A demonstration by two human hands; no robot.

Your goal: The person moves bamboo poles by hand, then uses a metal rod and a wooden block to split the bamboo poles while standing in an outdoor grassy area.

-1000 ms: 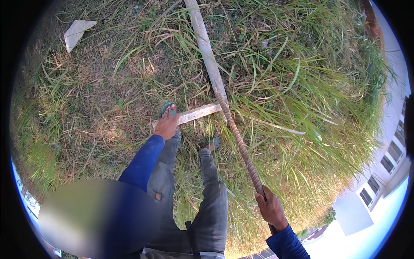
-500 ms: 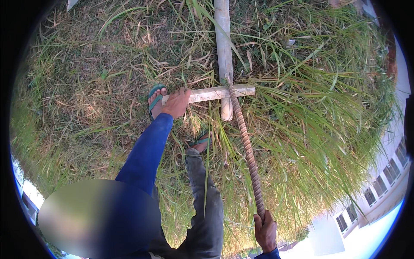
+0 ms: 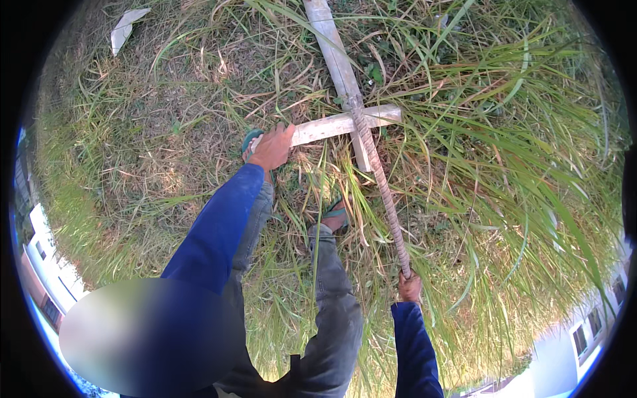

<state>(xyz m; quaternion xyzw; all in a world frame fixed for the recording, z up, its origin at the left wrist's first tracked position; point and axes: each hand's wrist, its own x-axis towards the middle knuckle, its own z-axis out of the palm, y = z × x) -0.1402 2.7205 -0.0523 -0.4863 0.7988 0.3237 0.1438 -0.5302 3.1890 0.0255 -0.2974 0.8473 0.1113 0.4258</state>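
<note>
A pale wooden crosspiece [image 3: 323,130] lies across a longer pale pole [image 3: 337,63] on the grass. My left hand [image 3: 272,146] is closed over the crosspiece's left end, just above my left foot in a green sandal [image 3: 250,141]. From the crossing, a thick brown rope-like length with spiral twists [image 3: 385,192] runs straight toward me. My right hand [image 3: 409,286] grips its near end in a fist, off to the right of my legs. How it is fixed at the crossing is too small to make out.
Long green grass blades [image 3: 491,132] stand thick on the right and partly overlap the pole. A white flat scrap [image 3: 126,28] lies at the far left. My right sandalled foot [image 3: 337,213] stands in grass below the crossing. White buildings [image 3: 564,355] show at the lower edges.
My right hand has moved away from my body, nearer the crossing, with the rope. The pole and crosspiece now look tilted in view. My left hand stays on the crosspiece's end.
</note>
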